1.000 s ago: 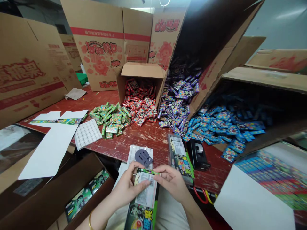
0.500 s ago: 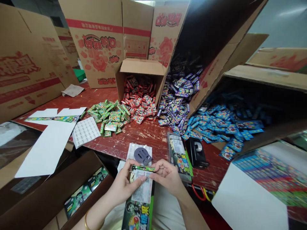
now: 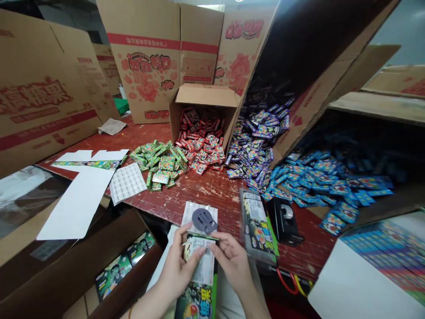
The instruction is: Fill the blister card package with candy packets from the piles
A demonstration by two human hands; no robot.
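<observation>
Head view: left hand point(image 3: 177, 270) and right hand point(image 3: 232, 261) both pinch the green-and-black printed candy carton point(image 3: 199, 274) over the lap — fingertips clamped at its white-labelled top end; finished cartons point(image 3: 124, 261) already fill the brown box below-left; loose packets point(image 3: 262, 146) remain heaped.

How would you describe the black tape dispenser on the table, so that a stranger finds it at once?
Start at the red wooden table and find the pile of blue packets on its right side. Just before that pile, near the table's front edge, sits the tape dispenser. It is the only plain black block, beside a long green box.
</observation>
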